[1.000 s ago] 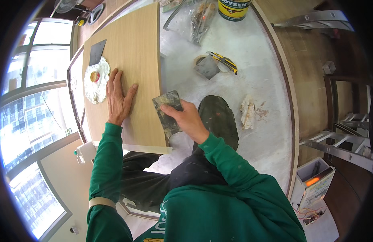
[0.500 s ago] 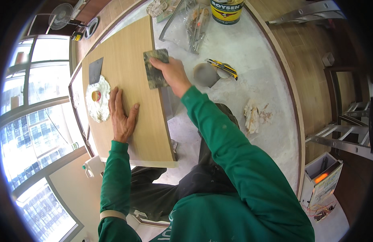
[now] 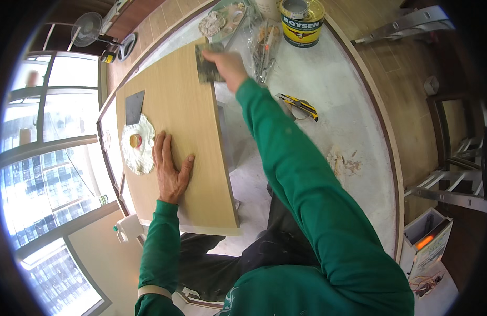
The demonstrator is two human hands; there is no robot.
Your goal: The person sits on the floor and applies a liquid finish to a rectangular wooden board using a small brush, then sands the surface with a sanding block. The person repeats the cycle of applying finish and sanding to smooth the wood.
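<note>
Head view: pinches a dark mottled sheet [image 3: 205, 69] by its right side in the slightly blurred right hand [image 3: 233, 68], thumb on top, at the far right edge of a wooden board [image 3: 201, 126]. Rests the left hand [image 3: 172, 171] palm down on the board, thumb spread from the fingers, just right of a crumpled white wrap [image 3: 143, 162] bearing a small tub [image 3: 135, 140]. Shows a grey sheet [image 3: 134, 107] touching the wrap's far side, plus a knife [image 3: 300, 105] and farther can [image 3: 302, 34] to the right.

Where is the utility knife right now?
In the head view, the utility knife is in the upper half, right of the wooden panel, below the yellow-and-green tin and just right of the right sleeve.
</note>
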